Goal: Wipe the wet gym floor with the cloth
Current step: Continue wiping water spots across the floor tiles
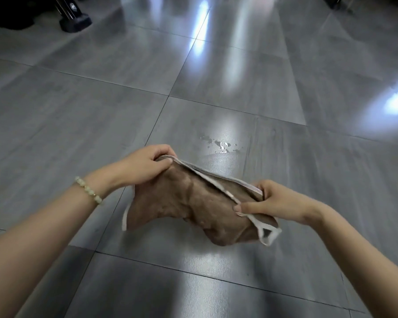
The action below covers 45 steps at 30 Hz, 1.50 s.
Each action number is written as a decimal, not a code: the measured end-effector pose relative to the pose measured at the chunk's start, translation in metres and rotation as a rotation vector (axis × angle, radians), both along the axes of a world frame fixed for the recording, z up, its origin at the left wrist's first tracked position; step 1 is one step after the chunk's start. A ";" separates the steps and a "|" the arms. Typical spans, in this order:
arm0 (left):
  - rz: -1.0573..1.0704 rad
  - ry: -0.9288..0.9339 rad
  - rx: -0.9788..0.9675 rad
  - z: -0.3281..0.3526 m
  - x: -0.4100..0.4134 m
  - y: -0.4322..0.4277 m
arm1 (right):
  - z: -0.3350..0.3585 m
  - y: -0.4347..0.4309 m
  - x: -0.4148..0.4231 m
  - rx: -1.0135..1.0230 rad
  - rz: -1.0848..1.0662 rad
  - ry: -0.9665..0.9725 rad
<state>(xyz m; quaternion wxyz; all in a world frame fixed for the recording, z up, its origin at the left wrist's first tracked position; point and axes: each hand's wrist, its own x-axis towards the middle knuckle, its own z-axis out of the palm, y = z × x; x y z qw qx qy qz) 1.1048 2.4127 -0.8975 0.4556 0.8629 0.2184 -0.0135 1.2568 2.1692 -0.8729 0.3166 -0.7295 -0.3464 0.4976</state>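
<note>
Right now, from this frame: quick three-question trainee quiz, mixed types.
1. True or false: no hand holds the cloth.
2. The water spots lie: A) beyond the cloth; B) nearer the camera than the cloth; C) on the cloth.
3. Fill in: the bracelet is on the ___ wrist.

Key:
1. False. The left hand and the right hand both grip it.
2. A.
3. Left.

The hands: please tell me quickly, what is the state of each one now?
Left hand: closed, fingers gripping one end of the brown cloth.
Right hand: closed, fingers pinching the other end of the cloth.
</note>
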 end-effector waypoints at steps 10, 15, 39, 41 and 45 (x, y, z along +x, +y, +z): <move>-0.201 -0.118 -0.401 0.003 0.048 -0.095 | 0.030 0.008 0.007 0.131 -0.046 -0.143; -0.038 -0.256 -0.577 0.022 0.061 -0.101 | 0.037 -0.033 0.032 0.008 -0.038 0.173; 0.019 -0.086 -0.644 -0.079 -0.015 -0.111 | -0.074 -0.066 -0.035 0.121 -0.450 0.284; 0.086 -0.062 -0.672 -0.093 -0.010 -0.112 | -0.087 -0.064 -0.028 0.107 -0.509 0.260; 0.188 0.068 -0.490 -0.127 0.018 -0.104 | -0.129 -0.047 -0.015 -0.018 -0.634 -0.327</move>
